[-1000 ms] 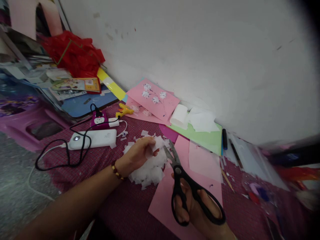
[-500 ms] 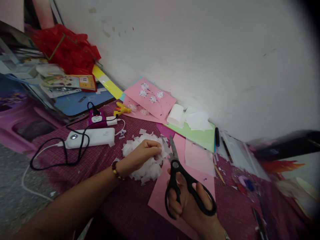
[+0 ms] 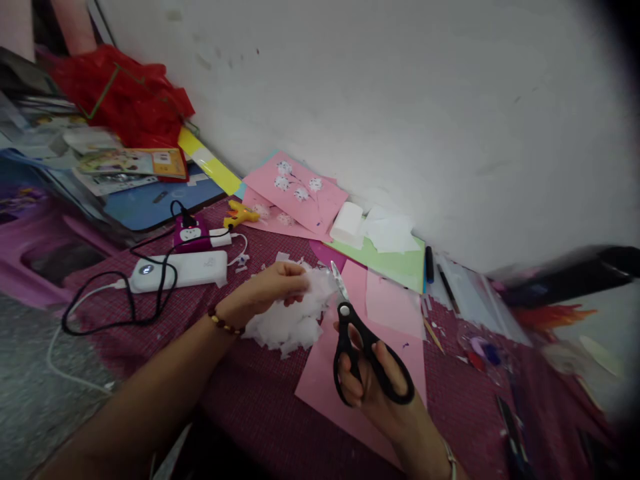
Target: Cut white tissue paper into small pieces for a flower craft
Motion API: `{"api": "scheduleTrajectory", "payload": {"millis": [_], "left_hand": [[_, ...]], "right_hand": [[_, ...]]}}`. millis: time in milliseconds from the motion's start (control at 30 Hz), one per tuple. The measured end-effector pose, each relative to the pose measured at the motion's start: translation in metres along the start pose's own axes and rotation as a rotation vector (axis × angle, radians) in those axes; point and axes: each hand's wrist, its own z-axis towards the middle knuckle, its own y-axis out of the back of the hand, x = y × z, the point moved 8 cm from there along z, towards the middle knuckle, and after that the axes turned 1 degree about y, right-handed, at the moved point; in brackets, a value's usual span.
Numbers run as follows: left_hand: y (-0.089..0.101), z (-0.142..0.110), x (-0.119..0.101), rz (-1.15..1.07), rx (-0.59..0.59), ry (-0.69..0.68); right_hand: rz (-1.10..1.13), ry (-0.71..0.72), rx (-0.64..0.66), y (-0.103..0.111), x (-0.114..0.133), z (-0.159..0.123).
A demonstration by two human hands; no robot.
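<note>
My left hand (image 3: pixel 280 285) is closed, pinching a small piece of thin white paper (image 3: pixel 320 285) by its edge. Below that hand lies a heap of cut white paper scraps (image 3: pixel 287 330) on the cloth. In my right hand (image 3: pixel 373 377) are black-handled scissors (image 3: pixel 345 310), with my fingers through both loops. Their blades point up and away from me, close together, at the right side of the held paper. Under the right hand, pink paper sheets (image 3: pixel 360 413) lie on the table.
A white power bank (image 3: pixel 200 270) with looped cables and a purple socket block (image 3: pixel 189 233) sit at left. Behind are a yellow glue gun (image 3: pixel 240 215), pink cards with white paper flowers (image 3: pixel 295 190) and a white roll (image 3: pixel 347 223). Pens and a cutter knife (image 3: pixel 510 420) lie right.
The scissor blades were apart before and are now nearly together. My left hand has moved slightly left and up with the white paper. The camera view has turned a little.
</note>
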Motion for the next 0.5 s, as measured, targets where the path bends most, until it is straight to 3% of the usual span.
{"api": "scheduleTrajectory", "payload": {"millis": [100, 167, 400, 500], "left_hand": [[0.023, 0.001, -0.004, 0.061, -0.214, -0.033], [0.03, -0.001, -0.007, 0.087, -0.293, -0.058], [0.018, -0.001, -0.011, 0.008, -0.221, -0.151], [0.014, 0.002, -0.004, -0.071, -0.171, -0.104]], "right_hand": [[0.032, -0.011, 0.027, 0.0, -0.001, 0.001], [0.027, -0.005, 0.016, 0.003, -0.002, 0.002], [-0.26, -0.029, 0.068, 0.001, -0.01, -0.002], [-0.347, -0.004, 0.089, -0.002, -0.008, -0.003]]}}
